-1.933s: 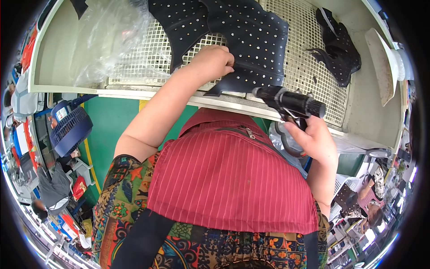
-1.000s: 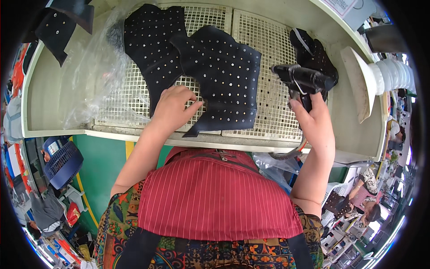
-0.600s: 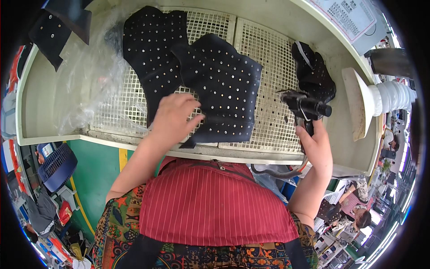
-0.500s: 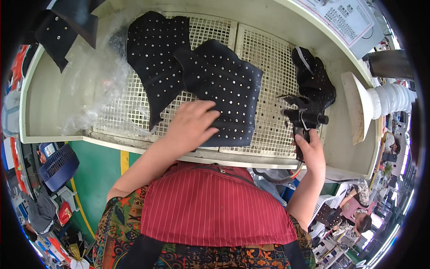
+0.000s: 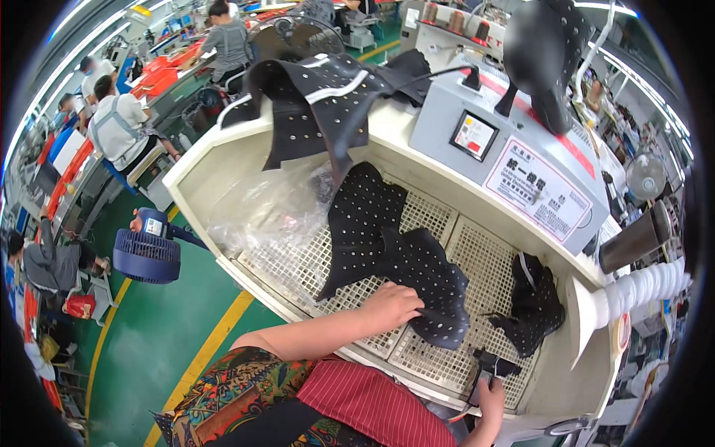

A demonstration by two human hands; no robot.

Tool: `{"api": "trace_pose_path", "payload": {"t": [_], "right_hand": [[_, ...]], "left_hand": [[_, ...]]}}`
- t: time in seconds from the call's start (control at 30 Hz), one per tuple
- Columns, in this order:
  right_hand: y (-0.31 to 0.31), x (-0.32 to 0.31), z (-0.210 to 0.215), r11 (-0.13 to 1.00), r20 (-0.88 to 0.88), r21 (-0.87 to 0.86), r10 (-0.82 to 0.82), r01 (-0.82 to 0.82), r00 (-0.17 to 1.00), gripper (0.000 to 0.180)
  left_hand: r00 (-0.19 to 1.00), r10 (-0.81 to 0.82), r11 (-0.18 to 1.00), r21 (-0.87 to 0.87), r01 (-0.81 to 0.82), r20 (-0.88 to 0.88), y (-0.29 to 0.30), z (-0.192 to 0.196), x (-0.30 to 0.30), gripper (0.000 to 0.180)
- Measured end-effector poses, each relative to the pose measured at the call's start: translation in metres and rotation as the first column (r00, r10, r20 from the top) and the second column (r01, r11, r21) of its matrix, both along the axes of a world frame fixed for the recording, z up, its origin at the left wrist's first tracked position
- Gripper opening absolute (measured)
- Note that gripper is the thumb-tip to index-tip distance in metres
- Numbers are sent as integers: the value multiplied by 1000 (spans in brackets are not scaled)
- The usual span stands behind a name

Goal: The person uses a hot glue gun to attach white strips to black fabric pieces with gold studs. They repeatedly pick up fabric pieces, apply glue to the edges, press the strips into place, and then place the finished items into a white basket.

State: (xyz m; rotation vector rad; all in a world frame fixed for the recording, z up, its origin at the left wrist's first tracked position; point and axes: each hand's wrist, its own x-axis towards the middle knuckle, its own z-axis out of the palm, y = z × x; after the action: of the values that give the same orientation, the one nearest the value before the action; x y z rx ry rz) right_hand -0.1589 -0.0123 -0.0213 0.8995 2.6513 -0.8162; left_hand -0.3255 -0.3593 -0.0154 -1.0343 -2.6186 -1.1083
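A black sheet piece dotted with shiny studs [image 5: 426,274] lies on the pale grid floor [image 5: 477,257] of a cream bin. My left hand [image 5: 391,307] has its fingers closed at the near edge of this piece, which bends beside them. The thumb is mostly hidden. My right hand [image 5: 490,401] grips a black handheld tool [image 5: 494,363] with a crosswise head and a cable, low over the grid. Another studded black piece [image 5: 363,220] lies partly under the first, to its left. A crumpled black piece [image 5: 532,305] with a white strip rests beyond the tool.
Clear plastic film [image 5: 257,212] fills the bin's left end. Black studded pieces [image 5: 320,104] drape over its far rim. A grey machine box [image 5: 462,112] stands behind. At right is a white hose [image 5: 646,290], at left a blue fan [image 5: 147,255]. People sit farther off.
The view has tilted up and turned, showing more of the room. My left hand has gone from spread over the studded piece to closed at its edge. My right hand still holds the tool.
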Motion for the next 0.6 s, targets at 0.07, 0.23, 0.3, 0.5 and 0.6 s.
{"api": "trace_pose_path", "payload": {"t": [0.07, 0.23, 0.3, 0.5, 0.6], "right_hand": [[-32, -7, 35, 973, -108, 229, 39, -13, 993, 38], [-48, -16, 48, 915, -470, -352, 7, -195, 883, 58], [-73, -24, 55, 714, -537, -609, -50, -345, 842, 68], [-149, -34, 90, 395, -715, -697, -326, -598, 619, 68], [-170, -23, 100, 563, -717, -680, -375, -470, 587, 54]], "left_hand": [[997, 49, 996, 77, -53, 53, -2, 23, -5, 17], [998, 67, 949, 309, -59, -16, -1, 77, 1, 16], [999, 40, 943, 330, -36, -6, 0, 91, 13, 16], [990, -136, 911, 394, 118, 19, 6, 102, 37, 17], [975, -223, 878, 438, 191, 22, 2, 99, 42, 17]]}}
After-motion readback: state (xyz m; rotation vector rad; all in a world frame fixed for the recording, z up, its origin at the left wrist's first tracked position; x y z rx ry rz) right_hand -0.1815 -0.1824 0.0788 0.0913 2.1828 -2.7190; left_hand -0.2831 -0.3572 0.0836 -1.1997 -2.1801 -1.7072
